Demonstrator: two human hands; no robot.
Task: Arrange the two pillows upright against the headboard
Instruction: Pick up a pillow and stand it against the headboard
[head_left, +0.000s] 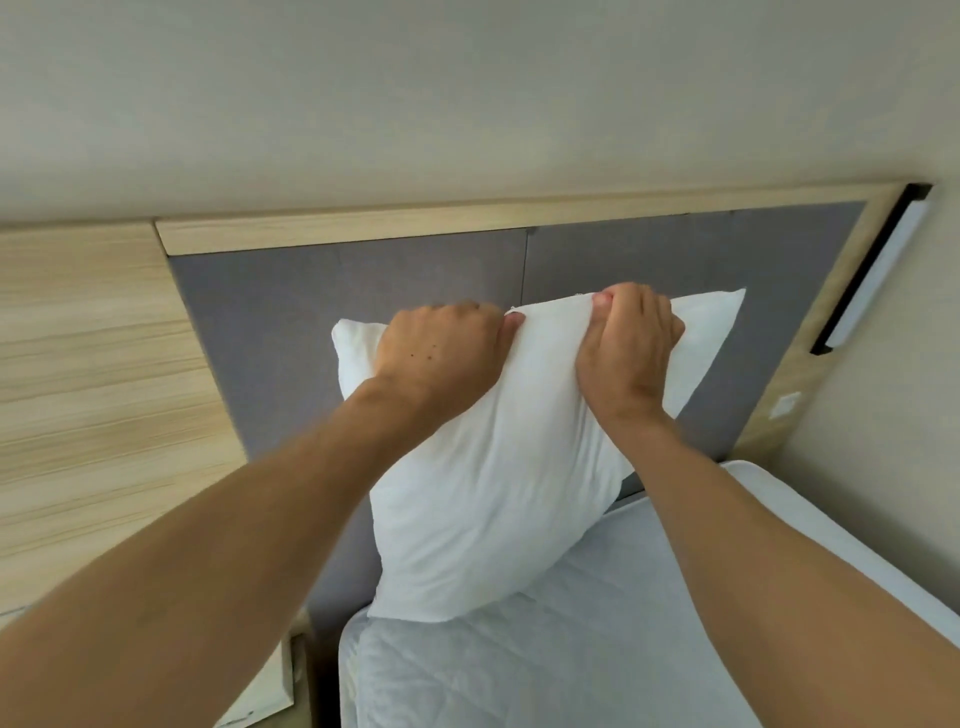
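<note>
One white pillow (483, 467) is in view; a second pillow cannot be seen. It stands on edge at the head of the bed, tilted, its lower left corner resting on the mattress (597, 649) and its upper edge raised in front of the headboard (270, 322). Whether its back face touches the grey upholstered panels cannot be told.

Left hand (441, 353): grip closed over the pillow's top edge towards the left corner, thumb on the near face, fingers curled over to the hidden far side. Right hand (628, 348): grip likewise pressed onto the top edge, further right, thumb tip showing at the seam and fingers wrapped behind. Fabric is bunched between the two hands. Both forearms are bare and reach forward from the lower corners of the view.

The mattress carries a pale, quilted cover. The headboard consists of two grey fabric panels within a light wood frame (415, 221). A wood-grain wall panel (93, 364) adjoins it on the left. A bar-shaped wall lamp (878, 270) with black brackets is fixed at the right of the frame, and a small white switch plate (785, 404) sits below it.
</note>
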